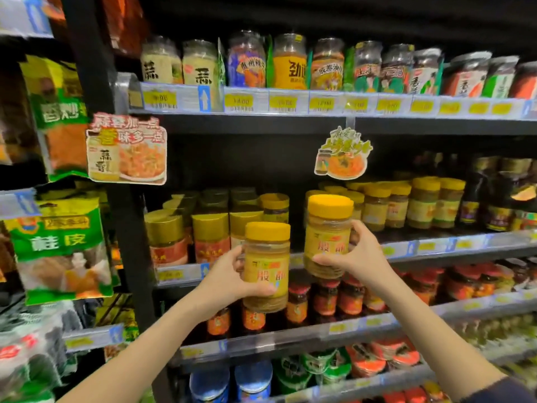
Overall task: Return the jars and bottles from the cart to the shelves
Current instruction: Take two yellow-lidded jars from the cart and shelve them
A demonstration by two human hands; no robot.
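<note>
1. Shop aisle: dark metal shelving (pixel 96 117) fills the view, with price strips along each shelf's front edge.
2. Nearest, two bare forearms reach up from the bottom edge. A dark sleeve (pixel 517 388) shows at the lower right corner.
3. Left hand (pixel 229 274) is wrapped round the lower body of the left jar (pixel 266 269). The jar has a yellow lid and yellow label, is upright, and is held in the air below the front edge of the middle shelf (pixel 436 245).
4. Right hand (pixel 357 257) clasps the right jar (pixel 328 237), the same kind, with the thumb across its base. It is held higher, slightly tilted, at the middle shelf's front edge before a gap in the stock.
5. On the middle shelf, gold-lidded jars (pixel 186 231) stand left of the gap. Matching yellow-lidded jars (pixel 406 205) stand to its right.
6. One shelf down are red-lidded jars (pixel 348 295).
7. On the top shelf is a row of mixed labelled jars (pixel 290 65).
8. Far left, hanging green bags (pixel 61 248). Two promo cards (pixel 126 146) hang from the upper shelf edge.
</note>
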